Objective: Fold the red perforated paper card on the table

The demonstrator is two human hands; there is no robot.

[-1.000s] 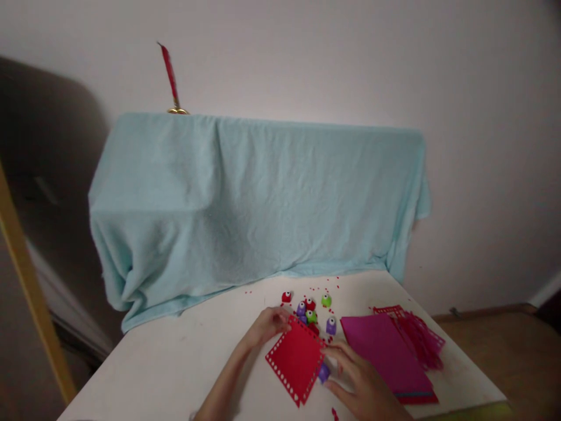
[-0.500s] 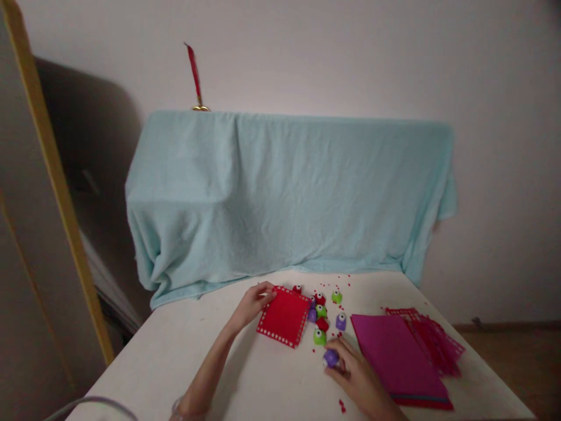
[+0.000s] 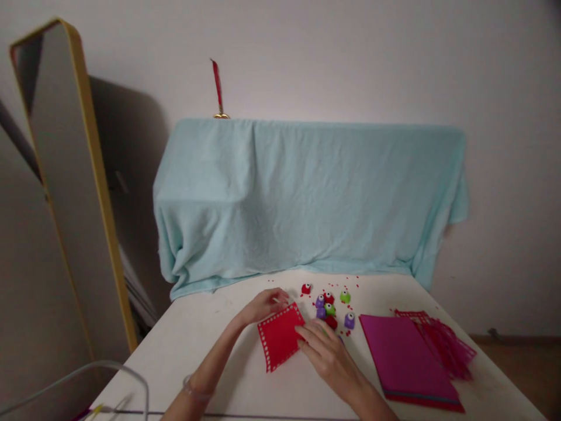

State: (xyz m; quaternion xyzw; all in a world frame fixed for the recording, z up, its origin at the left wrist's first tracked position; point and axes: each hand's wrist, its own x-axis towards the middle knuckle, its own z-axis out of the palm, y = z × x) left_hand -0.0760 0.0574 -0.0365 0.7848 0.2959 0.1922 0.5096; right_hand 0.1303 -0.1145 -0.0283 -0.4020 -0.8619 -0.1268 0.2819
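Observation:
A red paper square (image 3: 283, 338) with small holes punched along its edges is tilted just above the white table. My right hand (image 3: 322, 349) grips its right edge between thumb and fingers. By the paper's upper edge, my left hand (image 3: 268, 303) has its fingers loosely apart; whether they touch the paper is hard to see. Just beyond my right hand lie several small one-eyed craft punches: a red punch (image 3: 306, 289), a green punch (image 3: 345, 297) and a purple punch (image 3: 349, 320) among them. Another purple one is partly hidden behind my right hand.
On the right lies a stack of magenta paper (image 3: 407, 356) beside punched red and pink sheets (image 3: 447, 348). Red paper bits are scattered around the punches. A light blue cloth (image 3: 315, 193) drapes over something at the back. A grey cable (image 3: 109, 363) curves at the lower left.
My right hand has let go of the purple punch and moved left onto the red paper. The paper has turned and tilted, and my left fingers have loosened. The view has shifted left.

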